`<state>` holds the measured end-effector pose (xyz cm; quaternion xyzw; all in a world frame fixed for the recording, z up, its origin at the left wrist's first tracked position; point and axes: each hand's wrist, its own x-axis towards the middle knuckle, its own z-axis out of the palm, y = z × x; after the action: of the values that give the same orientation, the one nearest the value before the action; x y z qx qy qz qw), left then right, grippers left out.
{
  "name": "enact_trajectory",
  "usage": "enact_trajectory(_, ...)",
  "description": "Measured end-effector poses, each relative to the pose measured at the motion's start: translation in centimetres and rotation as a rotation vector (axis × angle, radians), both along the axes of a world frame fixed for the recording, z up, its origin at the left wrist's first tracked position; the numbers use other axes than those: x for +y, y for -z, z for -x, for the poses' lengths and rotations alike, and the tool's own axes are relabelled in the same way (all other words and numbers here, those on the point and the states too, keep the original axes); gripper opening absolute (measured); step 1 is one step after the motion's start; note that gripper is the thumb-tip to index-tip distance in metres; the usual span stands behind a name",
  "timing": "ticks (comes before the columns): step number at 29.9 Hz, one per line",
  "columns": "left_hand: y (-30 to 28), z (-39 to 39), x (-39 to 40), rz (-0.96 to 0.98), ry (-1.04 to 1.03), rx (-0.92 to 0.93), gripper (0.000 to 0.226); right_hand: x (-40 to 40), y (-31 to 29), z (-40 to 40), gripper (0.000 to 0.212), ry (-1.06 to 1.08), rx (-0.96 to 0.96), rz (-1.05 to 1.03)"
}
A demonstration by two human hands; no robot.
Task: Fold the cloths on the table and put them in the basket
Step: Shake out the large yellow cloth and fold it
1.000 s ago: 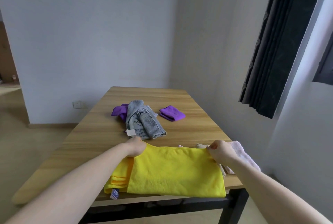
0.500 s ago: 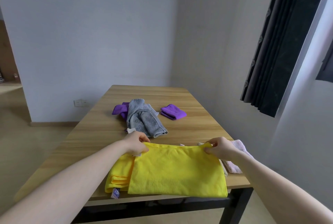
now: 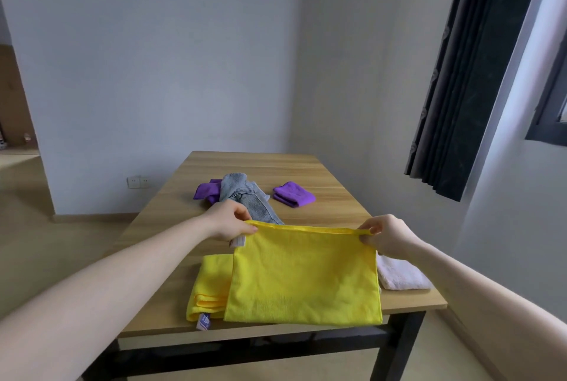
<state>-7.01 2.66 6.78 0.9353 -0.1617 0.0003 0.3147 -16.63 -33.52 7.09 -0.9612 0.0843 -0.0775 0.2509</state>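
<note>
A yellow cloth lies near the front edge of the wooden table, its far edge lifted off the top. My left hand pinches the far left corner and my right hand pinches the far right corner. A second folded yellow cloth lies beneath it on the left, a small label at its front corner. A grey towel lies crumpled mid-table over a purple cloth. A folded purple cloth sits to its right. No basket is in view.
A white folded cloth lies at the table's right front corner, partly under my right arm. Dark curtains hang at the right by a window. A white wall stands behind the table, bare floor to the left.
Both hands have lifted the far edge of the yellow cloth off the table and drawn it slightly toward me. The other cloths have not moved.
</note>
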Motion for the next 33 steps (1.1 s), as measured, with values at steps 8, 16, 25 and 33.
enact_trajectory(8,-3.4,2.1,-0.1,0.211,-0.013,-0.009,0.022,0.9,-3.1,3.0,0.020,0.062,-0.101,-0.268)
enact_trajectory(16,-5.9,4.9,-0.9,0.346,-0.085,0.173,0.020,2.5,-5.3,4.7,0.017,0.120,-0.139,-0.418)
enact_trajectory(25,-12.1,6.3,-0.3,0.580,-0.040,0.232,0.023,2.2,-10.2,5.0,0.017,0.156,-0.281,-0.451)
enact_trajectory(33,-10.7,4.4,-0.6,0.263,-0.135,-0.038,0.015,2.2,-8.8,3.7,0.019,0.157,-0.249,-0.398)
